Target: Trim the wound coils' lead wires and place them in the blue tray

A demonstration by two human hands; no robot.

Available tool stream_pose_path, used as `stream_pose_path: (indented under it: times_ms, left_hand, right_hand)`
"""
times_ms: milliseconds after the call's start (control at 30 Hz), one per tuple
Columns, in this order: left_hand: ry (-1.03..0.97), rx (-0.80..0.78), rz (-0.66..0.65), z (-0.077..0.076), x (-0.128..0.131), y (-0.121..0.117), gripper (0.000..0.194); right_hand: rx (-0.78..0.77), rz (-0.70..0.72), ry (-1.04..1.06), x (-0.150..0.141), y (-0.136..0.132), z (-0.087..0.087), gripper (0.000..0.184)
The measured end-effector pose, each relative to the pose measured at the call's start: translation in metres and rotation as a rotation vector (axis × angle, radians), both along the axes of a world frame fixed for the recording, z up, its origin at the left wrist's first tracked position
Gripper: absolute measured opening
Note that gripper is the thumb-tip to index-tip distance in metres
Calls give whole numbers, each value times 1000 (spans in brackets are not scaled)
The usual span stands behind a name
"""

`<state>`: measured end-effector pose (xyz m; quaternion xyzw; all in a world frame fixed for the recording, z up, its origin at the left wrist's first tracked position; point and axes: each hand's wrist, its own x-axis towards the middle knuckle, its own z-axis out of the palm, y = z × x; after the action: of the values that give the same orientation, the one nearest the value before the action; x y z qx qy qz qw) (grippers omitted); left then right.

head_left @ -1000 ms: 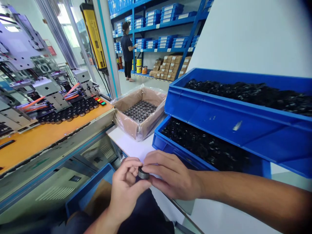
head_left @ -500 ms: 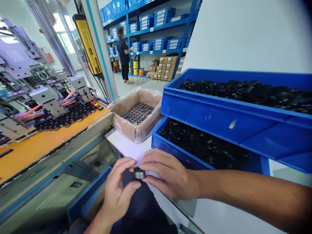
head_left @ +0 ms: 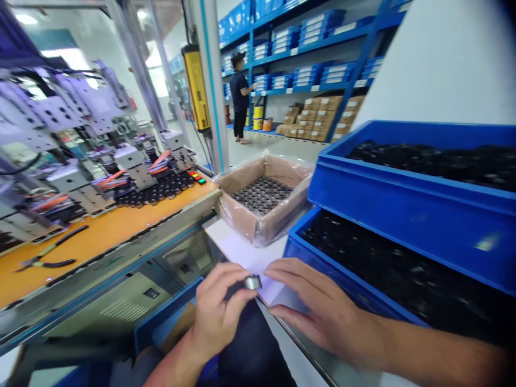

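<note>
Between the thumb and fingers of my left hand (head_left: 220, 309) is a small round metal ring with a dark top (head_left: 253, 282). My right hand (head_left: 318, 306) is just to the right of it, apart from the ring, with thumb and fingers spread and nothing between them. Beyond both hands, a plastic-lined cardboard box (head_left: 237, 217) holds rows of similar small round parts. Close to my right hand, a lower blue bin (head_left: 296, 250) contains a mass of small black parts.
An upper blue bin (head_left: 403, 188) of black parts overhangs the lower one. On the left, pliers (head_left: 52, 252) lie on the orange machine bench (head_left: 121, 236) before rows of round parts. Further back, a person (head_left: 239, 97) stands by blue shelving (head_left: 278, 88).
My right hand has let go of the ring and drawn away rightward, while my left hand has closed on it. The view has swung left, bringing the pliers fully into sight.
</note>
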<state>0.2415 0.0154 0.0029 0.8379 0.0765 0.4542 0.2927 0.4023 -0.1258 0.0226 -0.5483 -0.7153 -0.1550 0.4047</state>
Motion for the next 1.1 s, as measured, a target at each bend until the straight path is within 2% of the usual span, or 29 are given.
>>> stream_pose_path:
  times_ms: [67,100,133,200,267,367,500,600,667,767,867,1000,1100]
  left_hand:
    - [113,81,298,13,-9,36,16]
    - [200,119,484,21,-15,58,18]
    - [252,132,611,30,-21,83,20]
    - [319,134,753,48,-33,130,16]
    - [397,111,844,58,-42,169,14]
    - [476,78,897,57,-48,201,20]
    - [499,112,865,39,-51,203,26]
    - [474,193,801,25,-59,187,21]
    - [425,255,780,17,-74,172,20]
    - [315,327,838,9,-119,152,23]
    - [168,350,1028,6,-188,145,30]
    - [47,320,1301,0,-275,161,34]
    - [45,298,1386,-17,-304,179,34]
  right_hand:
    - [-4,-75,-73,2,1,-3,34]
    - [-2,-92,-106,4,2,-5,36]
    - [4,-98,-134,5,2,-6,36]
    - [28,-100,-179,7,3,-8,34]
    - [52,-101,-207,8,3,-11,33]
    - [84,-90,-203,9,3,-16,33]
    - [77,-83,-198,10,5,-21,35]
    - [81,-62,-274,13,7,-21,33]
    - [71,-53,-322,16,11,-21,30]
    - [52,-77,-351,24,20,-27,27]
    - [52,-104,-375,31,30,-34,28]
    - [111,-84,-388,22,43,-30,26]
    - [159,-35,-395,-3,58,-15,25]
